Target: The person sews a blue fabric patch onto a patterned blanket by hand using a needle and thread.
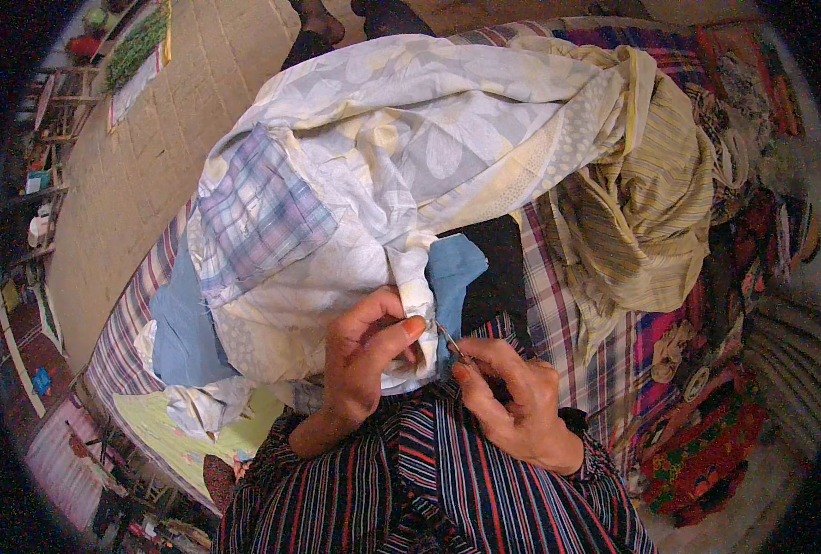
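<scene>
Across my lap is spread a white, grey and yellow floral cloth (445, 145) with a patch of blue and purple plaid fabric (265, 215) on it. Between the thumb and fingers of my left hand (369, 353) is a bunched fold of that cloth. My right hand (511, 395) pinches a thin metal needle (446, 334), its tip close to the fold. Whether the tip enters the cloth, I cannot tell, and no thread can be made out. A piece of blue fabric (455, 266) lies beneath the fold, between the hands.
A crumpled tan striped cloth (639, 194) lies to the right on a plaid bedcover (563, 277). More blue fabric (189, 332) and a white scrap (206, 408) are at the left. A person's feet (320, 28) show at the top, beside the floor (140, 173).
</scene>
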Demonstrator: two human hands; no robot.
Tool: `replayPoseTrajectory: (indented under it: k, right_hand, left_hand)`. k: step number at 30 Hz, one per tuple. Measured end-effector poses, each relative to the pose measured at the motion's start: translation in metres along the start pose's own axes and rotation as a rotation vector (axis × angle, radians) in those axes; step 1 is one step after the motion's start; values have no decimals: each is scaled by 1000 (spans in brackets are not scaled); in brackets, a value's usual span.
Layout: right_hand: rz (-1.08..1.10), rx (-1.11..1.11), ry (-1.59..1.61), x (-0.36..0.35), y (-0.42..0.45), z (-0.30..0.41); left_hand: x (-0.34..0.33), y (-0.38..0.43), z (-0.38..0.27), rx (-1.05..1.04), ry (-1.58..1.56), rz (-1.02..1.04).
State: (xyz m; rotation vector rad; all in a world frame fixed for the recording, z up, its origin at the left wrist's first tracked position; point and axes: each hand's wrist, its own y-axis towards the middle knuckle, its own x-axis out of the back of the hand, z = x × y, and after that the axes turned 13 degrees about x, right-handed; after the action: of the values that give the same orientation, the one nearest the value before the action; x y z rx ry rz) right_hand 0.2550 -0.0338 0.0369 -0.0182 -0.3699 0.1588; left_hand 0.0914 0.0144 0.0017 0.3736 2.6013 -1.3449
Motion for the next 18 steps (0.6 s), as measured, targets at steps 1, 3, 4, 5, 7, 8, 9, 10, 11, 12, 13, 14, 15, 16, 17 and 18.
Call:
replayPoseTrajectory:
  k: [1, 3, 4, 5, 7, 8, 9, 10, 11, 12, 13, 14, 15, 16, 17, 18]
  right_hand:
    - [-42, 3, -6, -1, 0, 0]
    - [-34, 0, -3, -1, 1, 1]
    - [-29, 1, 1, 0, 1, 1]
    - [6, -6, 2, 1, 1, 1]
    - [70, -25, -3, 4, 0, 1]
    - [67, -27, -5, 4, 0, 2]
    - [63, -31, -6, 4, -1, 1]
    - [59, -35, -8, 4, -1, 0]
    - [56, -45, -4, 3, -1, 0]
    - [54, -56, 0, 3, -1, -1]
    - [52, -65, 4, 3, -1, 1]
    - [44, -60, 5, 3, -1, 2]
    - [35, -57, 5, 3, -2, 1]
    - [25, -54, 4, 2, -2, -1]
    - [16, -52, 7, 2, -3, -2]
    - [9, -47, 14, 1, -3, -2]
  left_hand:
    - [-1, 1, -1, 0, -21, 5]
    - [-2, 0, -2, -16, -26, 5]
    - [-2, 0, -3, -26, -28, 2]
    - [-2, -1, -3, -32, -19, -1]
    - [-1, 0, -2, -44, -1, 1]
    - [-1, -1, -2, -41, -1, 1]
    - [-1, 0, -1, -36, 0, 2]
    - [-1, 0, -1, -32, 1, 2]
    - [-1, 1, -1, -29, 10, -3]
    - [-1, 1, -1, -26, 20, -8]
    - [-2, -1, -3, -24, 29, -15]
    - [-2, -2, -4, -31, 30, -16]
    - [-2, -1, -2, -35, 31, -14]
    - [-3, 0, -2, -40, 32, -11]
    - [-3, 1, -1, -36, 49, -19]
    - [-3, 0, -2, -32, 66, -34]
